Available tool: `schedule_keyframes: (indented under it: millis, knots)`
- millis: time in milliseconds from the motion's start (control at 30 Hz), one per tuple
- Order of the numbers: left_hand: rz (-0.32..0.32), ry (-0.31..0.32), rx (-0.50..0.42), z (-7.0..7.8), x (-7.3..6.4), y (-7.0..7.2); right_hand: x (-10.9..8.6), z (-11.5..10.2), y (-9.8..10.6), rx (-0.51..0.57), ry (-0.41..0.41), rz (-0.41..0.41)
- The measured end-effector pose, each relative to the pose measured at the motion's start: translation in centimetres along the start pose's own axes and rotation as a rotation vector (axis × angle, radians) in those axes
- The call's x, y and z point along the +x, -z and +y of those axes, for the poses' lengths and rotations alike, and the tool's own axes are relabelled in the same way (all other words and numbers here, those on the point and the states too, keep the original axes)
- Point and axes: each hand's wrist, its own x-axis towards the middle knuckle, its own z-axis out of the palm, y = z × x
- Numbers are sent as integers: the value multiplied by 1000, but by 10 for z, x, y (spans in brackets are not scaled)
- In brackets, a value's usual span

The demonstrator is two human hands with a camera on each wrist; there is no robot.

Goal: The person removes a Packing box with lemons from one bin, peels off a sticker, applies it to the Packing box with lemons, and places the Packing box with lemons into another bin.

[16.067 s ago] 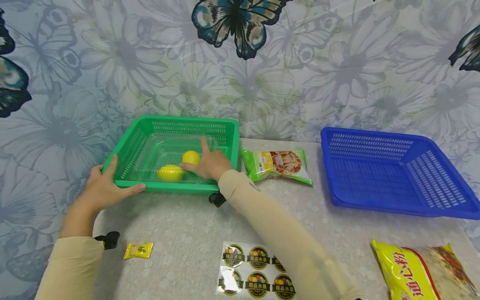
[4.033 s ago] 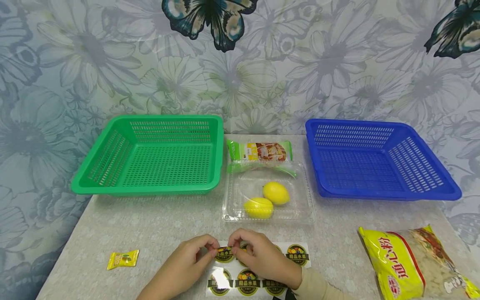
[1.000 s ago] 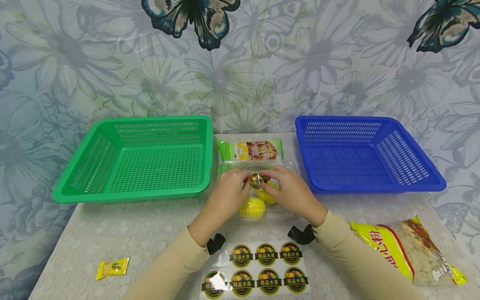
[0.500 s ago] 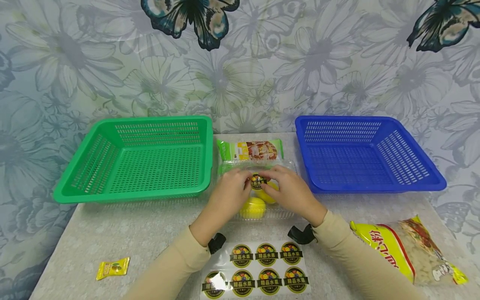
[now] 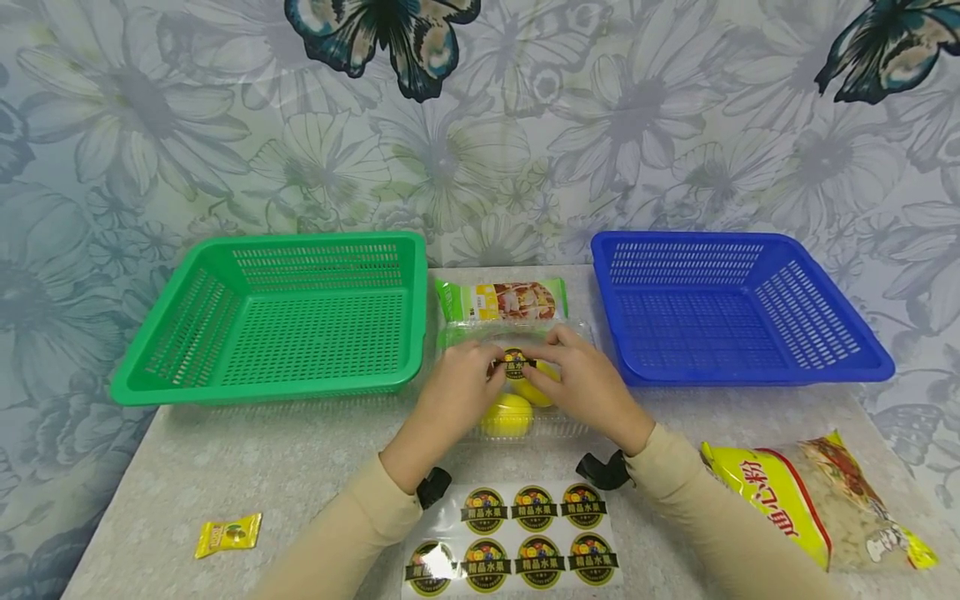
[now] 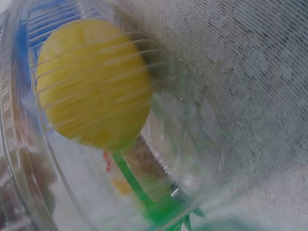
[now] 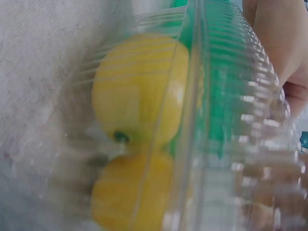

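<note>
Fruit label, now off its six-o'clock sheet, sits over the clear box, apparently nearly placed.
Left hand pinches the label's nine-o'clock edge; right hand, at three o'clock, now has forefinger raised apart from thumb, any hold unclear.

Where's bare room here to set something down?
Bare tabletop lies between the green plastic basket and small yellow candy packet; a narrower strip separates the blue plastic basket from the yellow pasta bag. Crowded: the middle, with left hand, right hand, clear plastic box and white rectangular sticker sheet.
</note>
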Motion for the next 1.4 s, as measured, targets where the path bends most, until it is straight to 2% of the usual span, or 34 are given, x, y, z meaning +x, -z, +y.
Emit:
schedule_keyframes:
  millis: [300,533,767,967,1167,1400]
  knots:
    - [18,30,7,-1,-6,0,-3,-1,-3,44,-39,84]
    - [72,-3,5,-3,-9,-1,-4,-1,-4,45,-18,118]
    - [83,-42,58,-2,-11,-4,-6,-1,-7,23,9,163]
    - [114,-24,44,-4,-12,-8,-7,-1,-8,11,21,192]
    - [99,-9,15,-6,-11,-9,-6,-1,-7,23,14,167]
    - [7,-26,10,-5,-5,-4,-3,0,-4,1,8,65]
